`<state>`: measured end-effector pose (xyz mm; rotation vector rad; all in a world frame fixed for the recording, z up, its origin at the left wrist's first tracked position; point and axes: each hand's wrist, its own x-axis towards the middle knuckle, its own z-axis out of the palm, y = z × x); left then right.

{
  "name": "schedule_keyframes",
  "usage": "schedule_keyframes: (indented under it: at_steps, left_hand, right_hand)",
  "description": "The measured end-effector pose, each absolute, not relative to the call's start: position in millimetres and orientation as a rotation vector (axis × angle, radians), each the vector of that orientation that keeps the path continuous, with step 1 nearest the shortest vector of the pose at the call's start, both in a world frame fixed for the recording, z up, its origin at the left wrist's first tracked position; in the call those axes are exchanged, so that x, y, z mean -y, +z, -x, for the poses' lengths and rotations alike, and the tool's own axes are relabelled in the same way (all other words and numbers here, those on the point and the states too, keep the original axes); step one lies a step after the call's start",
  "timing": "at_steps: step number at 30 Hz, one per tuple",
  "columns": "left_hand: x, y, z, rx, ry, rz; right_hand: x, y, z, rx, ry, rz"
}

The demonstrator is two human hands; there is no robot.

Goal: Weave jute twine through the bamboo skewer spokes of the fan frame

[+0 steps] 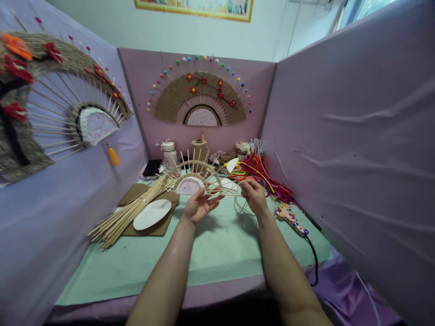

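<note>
A half-made fan (196, 177) of thin wooden sticks around a pink half-disc, with jute twine woven in an arc, is held above the green mat (217, 253). My left hand (199, 206) grips its lower edge, fingers curled under it. My right hand (253, 195) pinches the jute twine (243, 207) at the fan's right end. Loose twine loops hang down beneath that hand onto the mat.
A bundle of wooden sticks (127, 213) and a white oval plate (152, 214) lie on brown cardboard at left. Coloured pipe cleaners (263, 174), a twine spool (199, 149) and a white jar (169, 155) stand behind. A patterned glue gun (290, 218) lies at right. Finished fans (200, 97) hang on the purple walls.
</note>
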<state>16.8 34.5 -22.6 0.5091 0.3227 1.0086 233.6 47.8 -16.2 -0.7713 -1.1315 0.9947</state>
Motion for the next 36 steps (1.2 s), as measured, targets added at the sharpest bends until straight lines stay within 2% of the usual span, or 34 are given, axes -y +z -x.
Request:
schedule_keyframes:
  at_steps: [12, 36]
  left_hand:
    - [-26.9, -29.0, -37.5, -0.261, 0.898, -0.473]
    - [-15.7, -25.7, -43.2, -0.208, 0.851, -0.565]
  right_hand:
    - [-55.0, -29.1, -196.5, 1.146, 0.887, 0.937]
    - [-52.6, -31.3, -206.0, 1.167, 0.792, 0.968]
